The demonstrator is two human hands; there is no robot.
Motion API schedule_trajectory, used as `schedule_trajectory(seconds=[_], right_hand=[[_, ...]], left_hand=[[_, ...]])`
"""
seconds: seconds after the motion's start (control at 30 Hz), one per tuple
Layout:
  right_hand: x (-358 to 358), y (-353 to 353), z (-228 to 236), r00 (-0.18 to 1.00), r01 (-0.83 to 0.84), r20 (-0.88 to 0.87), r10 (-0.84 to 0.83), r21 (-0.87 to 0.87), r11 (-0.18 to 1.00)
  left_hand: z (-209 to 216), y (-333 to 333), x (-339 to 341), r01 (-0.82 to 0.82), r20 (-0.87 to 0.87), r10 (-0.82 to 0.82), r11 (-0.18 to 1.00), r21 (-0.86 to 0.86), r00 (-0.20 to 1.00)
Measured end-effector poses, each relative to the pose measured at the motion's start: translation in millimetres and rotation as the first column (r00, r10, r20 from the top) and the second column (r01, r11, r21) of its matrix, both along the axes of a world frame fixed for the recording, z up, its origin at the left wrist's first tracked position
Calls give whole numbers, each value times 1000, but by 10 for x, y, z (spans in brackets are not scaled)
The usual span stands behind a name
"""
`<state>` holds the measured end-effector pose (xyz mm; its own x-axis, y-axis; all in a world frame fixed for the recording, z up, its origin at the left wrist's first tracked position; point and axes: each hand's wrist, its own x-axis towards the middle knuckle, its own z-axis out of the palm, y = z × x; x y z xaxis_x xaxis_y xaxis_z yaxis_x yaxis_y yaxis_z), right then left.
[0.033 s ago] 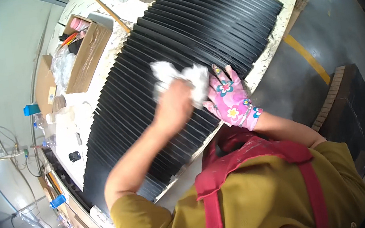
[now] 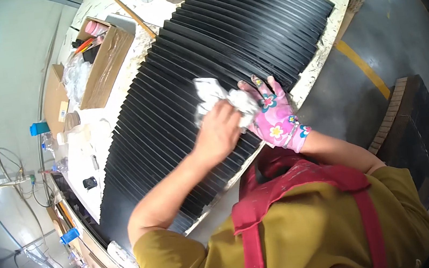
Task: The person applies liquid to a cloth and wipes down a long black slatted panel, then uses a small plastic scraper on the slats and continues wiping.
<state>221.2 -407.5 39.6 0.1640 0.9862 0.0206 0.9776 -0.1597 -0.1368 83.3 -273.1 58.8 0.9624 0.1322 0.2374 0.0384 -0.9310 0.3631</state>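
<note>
A long black pleated bellows cover (image 2: 154, 106) lies stretched across the worktable, its folds running in parallel ridges. My bare left hand (image 2: 219, 133) is closed over a crumpled white cloth (image 2: 208, 88) and presses it onto the ridges near the middle. Just right of the cloth, my right hand (image 2: 275, 118) wears a pink flowered glove. Its fingers are spread and rest on the bellows close to the near edge of the table. Part of the cloth lies against the gloved hand.
A cardboard box (image 2: 104, 75) with plastic bags and coloured items stands at the left, beside a wooden stick (image 2: 131, 16). A small black part (image 2: 90, 183) lies on the white tabletop (image 2: 78, 161). Beyond the right edge are the grey floor and a dark stack (image 2: 403, 125).
My left hand and the cloth have shifted a little to the right and nearer to me, closer to the gloved hand. The right hand stays almost in place.
</note>
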Motion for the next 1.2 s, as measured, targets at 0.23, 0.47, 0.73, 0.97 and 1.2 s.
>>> schedule_trajectory(seconds=[0.23, 0.47, 0.73, 0.97, 1.2], right_hand=[[-186, 72, 117, 997, 22, -76, -11, 143, 989], [-614, 58, 96, 993, 113, 16, -115, 120, 986], [-731, 216, 154, 993, 112, 27, -117, 142, 984], [-673, 71, 54, 980, 179, 64, -186, 102, 979], [-711, 214, 139, 991, 76, 90, -95, 196, 978]], left_hand=[[-283, 1554, -398, -554, 213, 512, 762, 334, 832], [-96, 640, -289, 29, -93, -27, 999, 26, 995], [-421, 2545, -282, -356, -12, 369, 904, 236, 929], [107, 1026, -387, -72, -123, 72, 997, 5, 990], [-402, 2249, -698, -394, 80, 387, 883, 256, 919]])
